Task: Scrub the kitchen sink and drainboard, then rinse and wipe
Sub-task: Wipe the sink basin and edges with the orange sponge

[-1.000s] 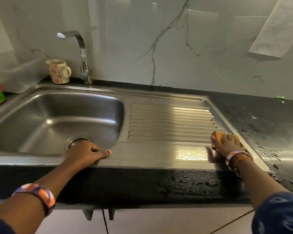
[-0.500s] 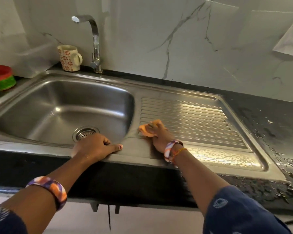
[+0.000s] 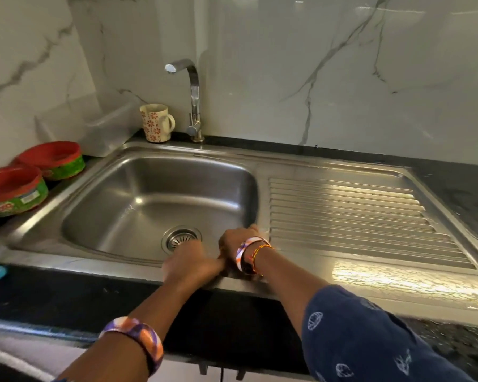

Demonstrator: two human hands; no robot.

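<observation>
The steel sink basin [image 3: 138, 194] with its drain [image 3: 181, 238] lies in the middle, and the ribbed drainboard [image 3: 342, 213] runs to its right. My left hand [image 3: 191, 264] sits on the sink's front rim, fingers curled over the edge into the basin. Right beside it, my right hand [image 3: 236, 241] is at the basin's front right corner and holds an orange cloth [image 3: 255, 227]. Only a small tip of the cloth shows past my knuckles. The two hands touch.
A curved faucet [image 3: 195, 100] and a flowered mug [image 3: 155, 122] stand behind the basin. Two red and green tubs [image 3: 14, 191] and a clear plastic container [image 3: 105, 125] sit at the left. A wet black countertop [image 3: 467, 194] borders the drainboard on the right.
My right hand has swept the orange cloth leftward from the drainboard's right front corner, across the ribs, to the basin's edge. My left hand has stayed on the front rim. The view shifted left.
</observation>
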